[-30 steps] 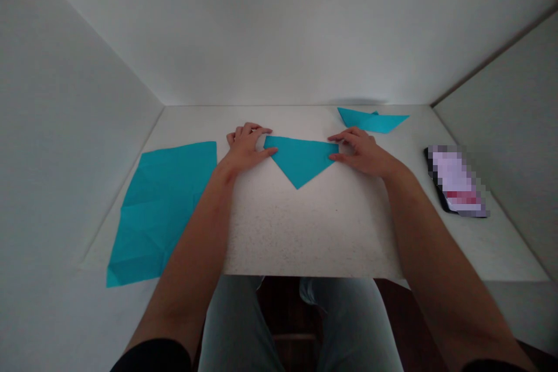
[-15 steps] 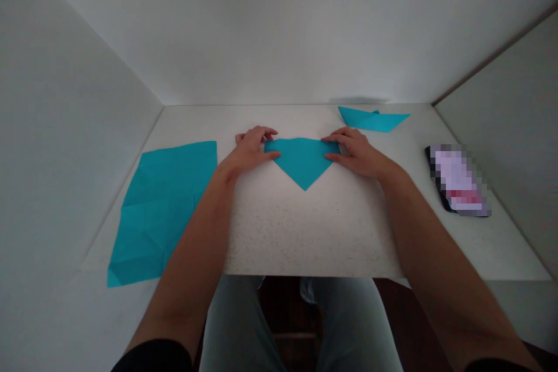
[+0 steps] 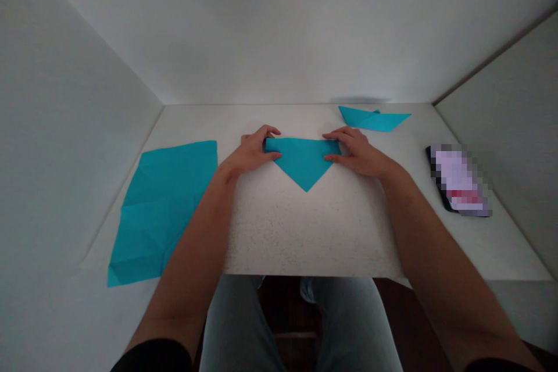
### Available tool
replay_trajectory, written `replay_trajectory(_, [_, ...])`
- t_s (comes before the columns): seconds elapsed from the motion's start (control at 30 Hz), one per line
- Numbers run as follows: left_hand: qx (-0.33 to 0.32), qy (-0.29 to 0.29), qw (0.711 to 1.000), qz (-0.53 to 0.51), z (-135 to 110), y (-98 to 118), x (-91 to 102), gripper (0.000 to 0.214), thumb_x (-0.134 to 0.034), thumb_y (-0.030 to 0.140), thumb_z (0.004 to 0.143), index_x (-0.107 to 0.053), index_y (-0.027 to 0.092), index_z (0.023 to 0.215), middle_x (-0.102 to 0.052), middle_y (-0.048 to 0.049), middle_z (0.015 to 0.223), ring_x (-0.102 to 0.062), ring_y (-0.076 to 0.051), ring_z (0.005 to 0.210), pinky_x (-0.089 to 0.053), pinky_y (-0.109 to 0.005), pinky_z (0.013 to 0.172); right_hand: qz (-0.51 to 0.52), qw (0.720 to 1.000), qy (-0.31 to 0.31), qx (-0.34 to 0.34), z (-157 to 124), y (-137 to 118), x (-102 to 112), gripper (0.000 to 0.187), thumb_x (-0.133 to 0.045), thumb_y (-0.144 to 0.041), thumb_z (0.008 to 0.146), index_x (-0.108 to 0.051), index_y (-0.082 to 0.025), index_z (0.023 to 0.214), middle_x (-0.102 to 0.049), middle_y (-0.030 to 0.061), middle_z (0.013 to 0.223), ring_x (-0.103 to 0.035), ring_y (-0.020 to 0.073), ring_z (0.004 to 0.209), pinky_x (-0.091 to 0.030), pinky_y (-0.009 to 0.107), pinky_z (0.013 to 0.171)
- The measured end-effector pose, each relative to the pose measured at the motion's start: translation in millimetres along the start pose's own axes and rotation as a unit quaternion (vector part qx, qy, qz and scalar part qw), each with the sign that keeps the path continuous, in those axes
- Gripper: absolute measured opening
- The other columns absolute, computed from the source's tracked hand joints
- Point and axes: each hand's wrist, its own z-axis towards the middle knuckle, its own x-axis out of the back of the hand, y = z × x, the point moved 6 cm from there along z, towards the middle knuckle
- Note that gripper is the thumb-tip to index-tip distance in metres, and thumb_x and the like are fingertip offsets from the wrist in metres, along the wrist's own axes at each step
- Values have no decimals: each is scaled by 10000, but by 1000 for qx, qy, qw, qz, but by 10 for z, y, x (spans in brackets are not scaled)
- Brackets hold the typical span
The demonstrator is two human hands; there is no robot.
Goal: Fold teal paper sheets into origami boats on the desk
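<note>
A folded sheet of blue paper lies on the white table, with a straight edge at the far side and a point towards me. My left hand grips its left end, thumb on the near side and fingers at the far edge. At the right end my right hand holds it the same way, thumb below and fingertips along the top edge. The paper's outer corners are partly hidden by the fingers.
A creased, unfolded blue sheet lies left, partly under my left forearm. A folded paper boat rests near the back wall, right of centre. On the right lies a phone with a blurred screen. White walls enclose the table.
My left hand has shifted very slightly right along the far edge of the folded paper. The paper's far edge looks straighter now. My right hand has hardly moved.
</note>
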Motion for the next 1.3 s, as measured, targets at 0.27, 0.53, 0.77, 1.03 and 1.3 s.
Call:
replay_trajectory(0.27, [11,-24,997,-67,32,-129,25,435,-814,447,802,-791,212,1168,-755,-40,938,-676,-190,824,-546,-325,769,2,1000,14,-10,3,52,-13,580,-728,-649,911,-700,-301,1374,-620,152,1394,-577,436,1342,-439,668,1181])
replay_trajectory(0.53, [-85,-37,994,-56,13,1,23,191,-745,360,858,-857,252,969,-753,-56,997,-688,-182,877,-553,-331,838,36,998,26,45,43,-121,92,268,-765,-538,918,-723,-277,963,-704,91,1075,-646,317,1032,-501,515,1010])
replay_trajectory(0.77, [-49,-68,996,16,-43,37,29,223,-790,428,876,-879,308,1042,-745,-39,1078,-681,-214,1005,-506,-410,1007,110,992,-42,39,9,-225,74,175,-744,-392,902,-825,-278,1006,-681,61,960,-641,216,798,-511,364,741])
replay_trajectory(1.03, [-24,-69,994,79,-46,142,13,308,-784,575,905,-843,276,946,-752,-46,1077,-676,-279,1083,-337,-551,1146,112,988,-105,16,-68,-315,74,357,-738,-620,929,-868,-309,1047,-694,79,1074,-687,238,887,-575,394,792])
replay_trajectory(1.3, [-13,-54,994,97,-54,75,0,379,-892,520,812,-780,241,1043,-653,-66,1247,-624,-290,1180,-329,-527,1168,104,992,-63,-34,-37,-121,29,528,-850,-671,778,-804,-289,1140,-690,99,1090,-646,271,895,-582,436,794])
